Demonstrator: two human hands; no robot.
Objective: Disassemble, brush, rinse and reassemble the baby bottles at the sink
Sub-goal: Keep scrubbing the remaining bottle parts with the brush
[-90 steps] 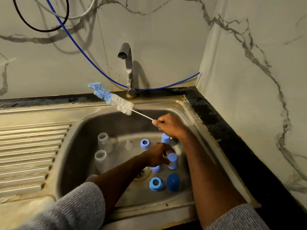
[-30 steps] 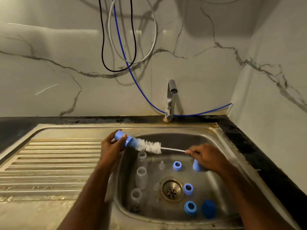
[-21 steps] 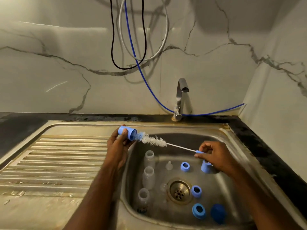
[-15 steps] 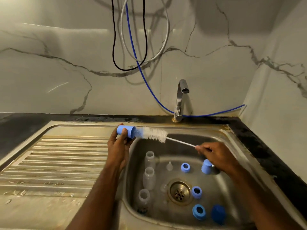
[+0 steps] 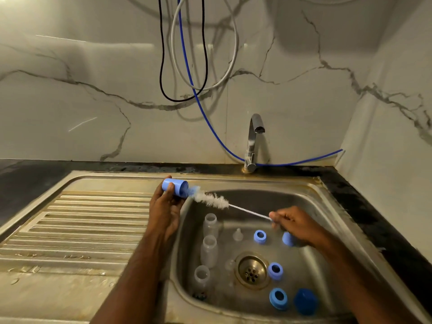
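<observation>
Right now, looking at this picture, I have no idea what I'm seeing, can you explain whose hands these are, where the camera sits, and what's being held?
No machine here: a person wears one camera on the head, looking down at their own two hands over a steel sink. The left hand grips a blue cap. The right hand pinches the wire handle of a bottle brush, whose blue tip sits at the cap's opening. In the basin stand three clear bottles, with small clear teats, blue rings and more blue caps lying around the drain. No water shows at the tap.
</observation>
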